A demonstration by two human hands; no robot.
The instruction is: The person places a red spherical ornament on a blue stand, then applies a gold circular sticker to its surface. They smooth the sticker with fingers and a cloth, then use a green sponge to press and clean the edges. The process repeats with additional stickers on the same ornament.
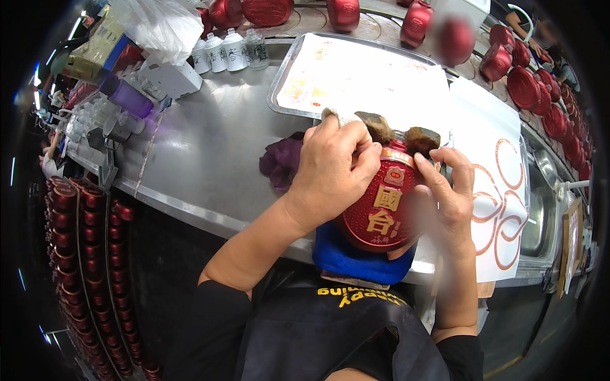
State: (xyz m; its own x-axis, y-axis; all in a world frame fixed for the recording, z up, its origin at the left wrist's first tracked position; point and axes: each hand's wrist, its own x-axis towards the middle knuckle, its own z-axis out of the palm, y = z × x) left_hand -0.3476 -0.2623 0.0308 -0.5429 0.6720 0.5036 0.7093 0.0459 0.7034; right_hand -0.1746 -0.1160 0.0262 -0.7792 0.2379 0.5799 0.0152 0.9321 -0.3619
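A red bottle (365, 222) with raised gold characters lies tilted, its neck away from me, on a folded blue cloth (332, 257) at the counter's front edge. Around its neck runs a copper-gold label strip (395, 155). My left hand (337, 162) is closed, thumb and forefinger pinching at the strip's left end. A whitish piece shows beyond its knuckles. My right hand (452, 193) bends round the bottle's right side, thumb and forefinger pressed at the neck; blur hides part of it. Two brown stone-like blocks (424, 140) flank the bottle's mouth. Left of it lies a crumpled purple cloth (279, 162).
A metal tray (277, 86) with white label sheets (375, 79) lies behind the bottle. To the right, a white sheet (470, 105) carries curved copper strips (508, 165). Small bottles (235, 52) stand at the back left. Red bottles (413, 25) line the far conveyor.
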